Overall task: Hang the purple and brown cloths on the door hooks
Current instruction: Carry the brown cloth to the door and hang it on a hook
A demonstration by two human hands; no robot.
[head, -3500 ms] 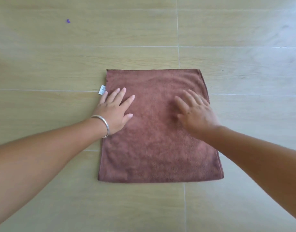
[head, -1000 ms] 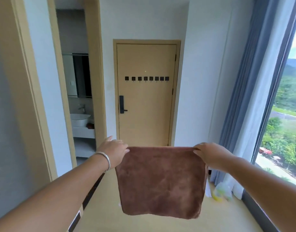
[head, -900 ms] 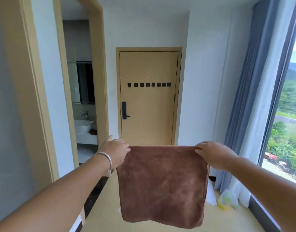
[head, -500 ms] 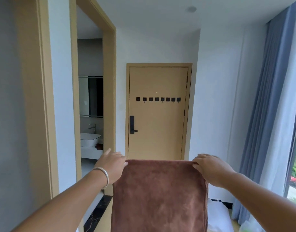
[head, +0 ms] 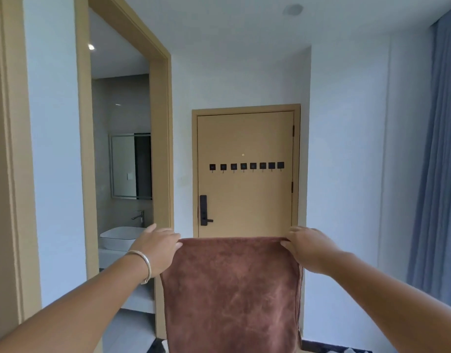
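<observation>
you have the brown cloth (head: 232, 289) up off the floor now, where seconds ago it lay flat under your palms; it hangs in front of you as a folded sheet, and the view has risen so the door (head: 245, 200) sits dead ahead at 12 o'clock, larger than a second ago, which suggests you are closing on it. your left hand (head: 156, 248) pinches the top left corner, fingers curled over the edge, a silver bangle (head: 145, 266) on that wrist; your right hand (head: 308, 247) pinches the top right corner the same way. the top edge is pulled taut between them, the rest drops straight and runs out of the bottom of the view. the fabric reads as plush microfibre, matte, with pale brush marks in the nap, soft and limp. the door hooks (head: 246, 166) are a level row of small dark square plates with thin prongs, all bare, well apart from the cloth and above it. the door is smooth tan, with a black lever lock (head: 204, 210) at 9 o'clock on its face. an open bathroom doorway shows a white basin (head: 121, 236) at your 10 o'clock; blue curtain (head: 438, 174) at 3 o'clock. no purple cloth is in view. judgement: carry stage, neither cloth hung yet.
</observation>
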